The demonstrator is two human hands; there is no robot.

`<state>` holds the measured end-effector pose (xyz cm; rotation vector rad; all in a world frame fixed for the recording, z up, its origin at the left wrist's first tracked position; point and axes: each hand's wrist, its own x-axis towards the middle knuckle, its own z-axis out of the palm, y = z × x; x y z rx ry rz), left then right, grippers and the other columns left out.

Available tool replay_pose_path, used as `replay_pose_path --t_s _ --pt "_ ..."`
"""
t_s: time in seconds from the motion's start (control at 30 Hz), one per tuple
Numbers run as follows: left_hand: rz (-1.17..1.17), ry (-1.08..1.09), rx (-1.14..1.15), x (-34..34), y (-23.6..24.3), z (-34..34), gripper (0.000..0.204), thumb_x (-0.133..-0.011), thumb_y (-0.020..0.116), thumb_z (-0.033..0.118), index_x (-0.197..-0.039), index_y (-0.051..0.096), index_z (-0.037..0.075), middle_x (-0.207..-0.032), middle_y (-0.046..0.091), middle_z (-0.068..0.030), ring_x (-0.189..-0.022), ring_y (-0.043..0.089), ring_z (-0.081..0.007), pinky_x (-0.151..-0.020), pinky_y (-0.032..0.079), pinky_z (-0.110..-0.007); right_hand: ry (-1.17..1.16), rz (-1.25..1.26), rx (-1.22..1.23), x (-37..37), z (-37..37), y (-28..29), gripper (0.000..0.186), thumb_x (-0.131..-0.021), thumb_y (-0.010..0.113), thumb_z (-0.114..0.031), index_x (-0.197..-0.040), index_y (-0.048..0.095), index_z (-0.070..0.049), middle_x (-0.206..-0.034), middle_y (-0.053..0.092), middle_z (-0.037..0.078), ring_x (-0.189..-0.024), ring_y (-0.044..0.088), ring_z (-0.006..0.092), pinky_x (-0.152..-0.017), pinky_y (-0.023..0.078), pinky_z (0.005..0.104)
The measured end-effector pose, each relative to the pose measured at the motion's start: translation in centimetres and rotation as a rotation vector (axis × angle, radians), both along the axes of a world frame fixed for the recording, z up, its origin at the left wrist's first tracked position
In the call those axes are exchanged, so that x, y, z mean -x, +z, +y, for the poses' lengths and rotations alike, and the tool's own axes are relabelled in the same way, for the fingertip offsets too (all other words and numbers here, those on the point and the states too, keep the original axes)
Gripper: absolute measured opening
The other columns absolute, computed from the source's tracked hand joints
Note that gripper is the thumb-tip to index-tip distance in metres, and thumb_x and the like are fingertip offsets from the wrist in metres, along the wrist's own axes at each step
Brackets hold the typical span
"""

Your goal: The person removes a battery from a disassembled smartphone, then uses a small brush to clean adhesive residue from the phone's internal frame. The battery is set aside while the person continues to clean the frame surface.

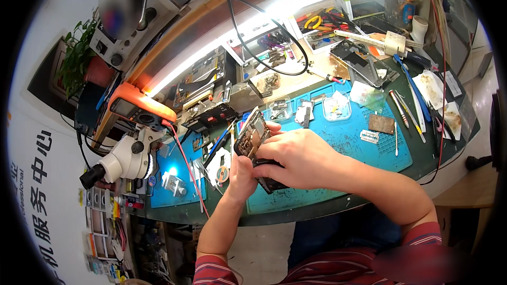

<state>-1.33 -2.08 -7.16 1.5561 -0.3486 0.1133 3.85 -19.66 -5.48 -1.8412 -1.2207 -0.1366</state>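
An opened phone [252,136] with its insides showing is held tilted above the blue work mat [343,142]. My left hand [240,177] grips its lower end from below. My right hand [296,158] wraps over its right side, fingertips pressing at the upper edge near the exposed parts. The phone's lower part is hidden under my right hand.
A white microscope [127,158] stands at the left, with an orange multimeter [140,108] behind it. Small clear parts boxes [335,106], tweezers [406,108] and a razor blade [369,136] lie on the mat to the right. Tool trays [322,24] and a bright strip lamp [274,13] line the back.
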Motion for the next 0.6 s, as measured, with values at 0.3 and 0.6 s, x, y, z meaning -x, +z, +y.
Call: replay_pose_path --t_s 0.3,0.6 --pt "-0.029 0.050 0.023 0.0 -0.9 1.0 0.094 -0.089 0.052 0.080 -0.133 0.053 -0.003 -0.128 0.058 -0.0130 -0.116 0.058 -0.0225 -0.100 0.048 -0.039 0.016 0.055 -0.070 0.0 0.8 -0.7 0.020 -0.088 0.073 -0.027 -0.084 0.070 -0.008 -0.076 0.069 0.012 -0.075 0.069 0.0323 -0.067 0.054 0.0419" --pt "-0.004 0.024 0.085 0.1 -1.3 1.5 0.094 -0.087 0.057 0.080 -0.133 0.052 -0.002 -0.129 0.055 -0.0125 -0.116 0.058 -0.0219 -0.098 0.049 -0.038 -0.048 0.054 -0.151 0.7 1.2 -0.6 0.019 -0.087 0.073 -0.024 -0.080 0.071 -0.007 -0.072 0.068 0.012 -0.069 0.069 0.0318 -0.061 0.054 0.0417"
